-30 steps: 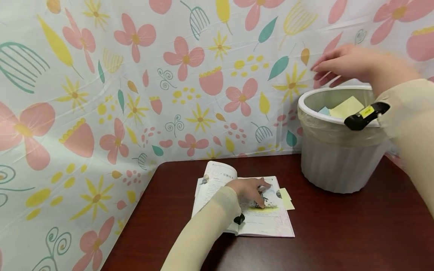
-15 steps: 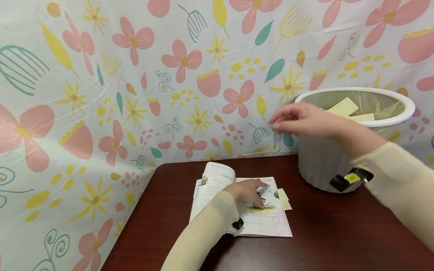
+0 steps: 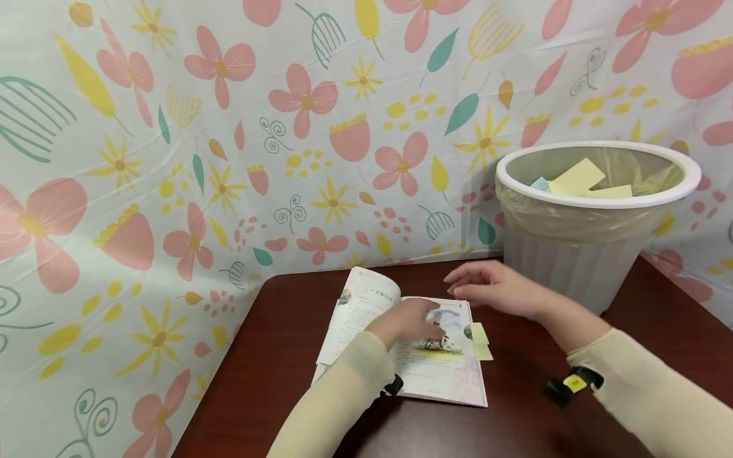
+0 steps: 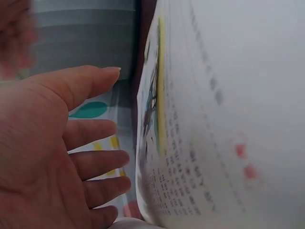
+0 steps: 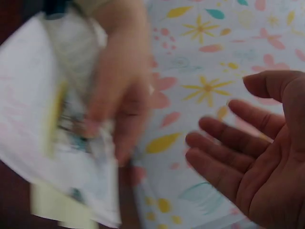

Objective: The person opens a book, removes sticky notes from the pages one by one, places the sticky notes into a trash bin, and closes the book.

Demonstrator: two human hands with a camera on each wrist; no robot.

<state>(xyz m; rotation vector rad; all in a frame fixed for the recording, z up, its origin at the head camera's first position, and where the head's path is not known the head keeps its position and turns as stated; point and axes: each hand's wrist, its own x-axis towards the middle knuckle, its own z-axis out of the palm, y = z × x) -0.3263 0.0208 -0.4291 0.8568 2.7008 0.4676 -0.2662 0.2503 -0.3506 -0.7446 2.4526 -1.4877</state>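
Note:
An open book (image 3: 443, 385) with printed text and a coloured picture lies on the dark red table. Its left pages curl upward. My left hand (image 3: 409, 321) hovers over the right page, beside the picture. In the left wrist view, the fingers (image 4: 97, 164) of that hand are extended, with a gap to the page. My right hand (image 3: 498, 289) is just beyond the book's upper right corner, fingers relaxed and holding nothing. Pale yellow sticky notes (image 3: 481, 343) stick out from the book's right edge, below the right hand.
A grey-white bin (image 3: 558, 261) with a clear plastic liner stands at the table's back right. Yellow paper notes (image 3: 578, 177) and a bit of blue paper (image 3: 539, 184) are inside it. Behind the table (image 3: 258, 381) hangs a flowered cloth (image 3: 355, 76).
My right hand has come from above the bin, down and left, to the book's upper right corner. The left hand has drawn slightly back to the left over the page.

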